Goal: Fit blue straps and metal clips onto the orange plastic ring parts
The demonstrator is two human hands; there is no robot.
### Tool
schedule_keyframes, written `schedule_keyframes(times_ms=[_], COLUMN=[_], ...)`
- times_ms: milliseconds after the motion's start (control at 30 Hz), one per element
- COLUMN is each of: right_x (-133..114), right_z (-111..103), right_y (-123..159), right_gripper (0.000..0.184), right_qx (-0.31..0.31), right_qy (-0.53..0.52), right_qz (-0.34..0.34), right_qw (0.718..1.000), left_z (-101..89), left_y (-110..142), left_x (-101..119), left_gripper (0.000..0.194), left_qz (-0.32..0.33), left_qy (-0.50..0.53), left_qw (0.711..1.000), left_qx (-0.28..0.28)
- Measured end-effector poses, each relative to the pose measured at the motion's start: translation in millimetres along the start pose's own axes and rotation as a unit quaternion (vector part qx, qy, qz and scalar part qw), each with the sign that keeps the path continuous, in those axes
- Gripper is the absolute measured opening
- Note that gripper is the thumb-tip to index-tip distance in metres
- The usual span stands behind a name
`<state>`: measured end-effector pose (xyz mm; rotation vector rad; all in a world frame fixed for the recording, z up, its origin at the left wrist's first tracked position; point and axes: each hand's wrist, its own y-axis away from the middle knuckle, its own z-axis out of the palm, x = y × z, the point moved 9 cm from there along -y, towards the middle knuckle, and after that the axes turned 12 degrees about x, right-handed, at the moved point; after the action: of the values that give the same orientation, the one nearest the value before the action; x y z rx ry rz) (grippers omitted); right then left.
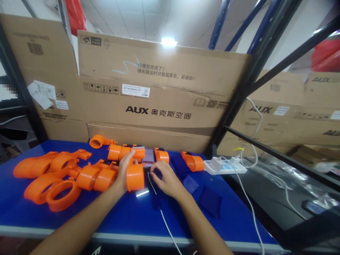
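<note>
My left hand (pixel 123 170) is closed around an orange plastic ring-shaped holder (pixel 135 177), which stands near the middle of the table. Just to the right of it, my right hand (pixel 166 181) has its thumb and fingertips curled together; whatever they may pinch is too small to make out. A thin white cable (pixel 165 222) comes up from the table's front edge and ends near the right fingertips. Behind both hands is a grey-purple box (pixel 148 156), partly covered by them. Below the orange holder lies a small white strip (pixel 142 192).
Several orange holders (pixel 63 194) crowd the left of the blue table (pixel 111 216). More orange holders (pixel 195 162) stand at the back. Dark blue pouches (pixel 210 201) lie at right, near a white power strip (pixel 225 166) with cables. Cardboard (pixel 164 95) walls off the rear.
</note>
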<state>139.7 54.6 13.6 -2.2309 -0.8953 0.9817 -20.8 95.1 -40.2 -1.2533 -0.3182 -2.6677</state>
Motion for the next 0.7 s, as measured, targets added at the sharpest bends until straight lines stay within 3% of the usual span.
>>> schedule_keyframes(times_ms=[133, 200, 433, 700], right_x=[17.7, 20.9, 19.0, 21.8], right_z=[-36.5, -44.4, -39.4, -28.6], right_y=[-2.3, -1.0, -1.4, 1.0], right_gripper=[0.019, 0.026, 0.027, 0.029], right_qx=[0.170, 0.207, 0.184, 0.160], right_qy=[-0.029, -0.039, -0.040, -0.038], right_qz=[0.075, 0.092, 0.095, 0.093], right_qw=[0.982, 0.973, 0.978, 0.982], left_z=[2.9, 7.2, 20.9, 30.4], left_y=[5.5, 7.8, 18.7, 26.0], left_x=[-3.2, -4.1, -6.0, -13.5], left_gripper=[0.042, 0.042, 0.044, 0.046], left_qz=[0.026, 0.050, 0.091, 0.081], left_qy=[-0.031, -0.065, -0.139, -0.197], left_qw=[0.999, 0.997, 0.983, 0.966], left_qx=[0.007, -0.013, -0.083, -0.150])
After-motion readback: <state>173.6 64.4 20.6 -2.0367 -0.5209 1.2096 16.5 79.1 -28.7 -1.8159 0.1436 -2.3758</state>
